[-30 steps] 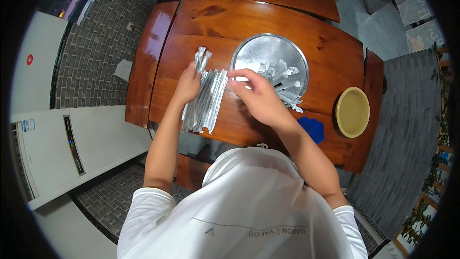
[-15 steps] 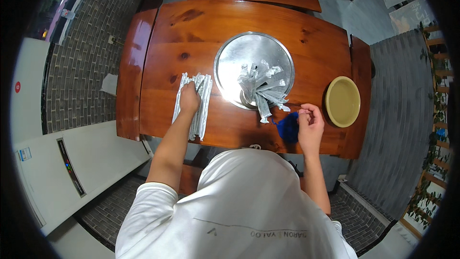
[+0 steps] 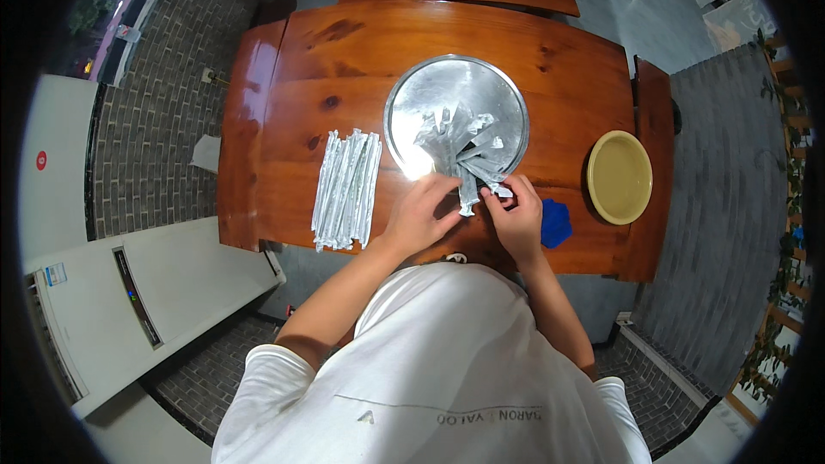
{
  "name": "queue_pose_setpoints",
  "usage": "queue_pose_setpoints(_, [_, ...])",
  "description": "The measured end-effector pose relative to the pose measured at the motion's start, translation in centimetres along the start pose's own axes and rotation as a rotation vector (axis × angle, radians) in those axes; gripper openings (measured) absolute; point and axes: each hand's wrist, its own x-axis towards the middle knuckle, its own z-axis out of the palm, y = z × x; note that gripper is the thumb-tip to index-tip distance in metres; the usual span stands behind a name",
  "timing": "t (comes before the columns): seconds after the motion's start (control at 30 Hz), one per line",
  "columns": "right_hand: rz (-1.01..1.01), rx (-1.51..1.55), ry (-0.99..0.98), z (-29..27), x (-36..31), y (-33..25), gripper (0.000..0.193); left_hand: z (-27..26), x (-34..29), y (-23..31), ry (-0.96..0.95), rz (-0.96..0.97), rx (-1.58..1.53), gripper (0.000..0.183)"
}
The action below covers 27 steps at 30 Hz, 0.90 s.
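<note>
Left of the table (image 3: 292, 146), a bundle of silver-wrapped sticks (image 3: 346, 191) lies flat. The sticks are roughly parallel; their long axes run away from the person, the far ends tilted slightly to the right. The left hand (image 3: 421, 210) is next, with thumb and fingers spread apart, reaching to the near side of the loose silver packets (image 3: 455, 142); contact cannot be told. These packets lie on the round metal tray (image 3: 464, 82), fanned out in different directions. One has its long axis toward the person, its near end projecting past the tray's near rim. Another points obliquely to the near right, its end at the right hand (image 3: 516, 210). That hand's fingers are bent about this end; whether they pinch it cannot be told. Beside the right hand lies a blue item (image 3: 555, 223); farther right stands a yellow bowl (image 3: 620, 178).
</note>
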Motion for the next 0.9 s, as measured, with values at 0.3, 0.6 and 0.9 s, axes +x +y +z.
queue_pose_setpoints(0.3, [-0.201,-0.084,0.06,-0.4,0.0,0.1,0.013,0.8,0.6,1.0,0.084,-0.062,-0.075,0.017])
queue_pose_setpoints(0.6, [-0.15,-0.08,-0.018,0.3,0.6,-0.2,0.022,0.1,2.1,2.0,0.122,-0.174,-0.165,0.017])
queue_pose_setpoints(0.9, [-0.284,-0.156,0.01,0.0,1.5,-1.5,0.017,-0.5,2.5,1.9,0.197,-0.295,-0.315,0.011])
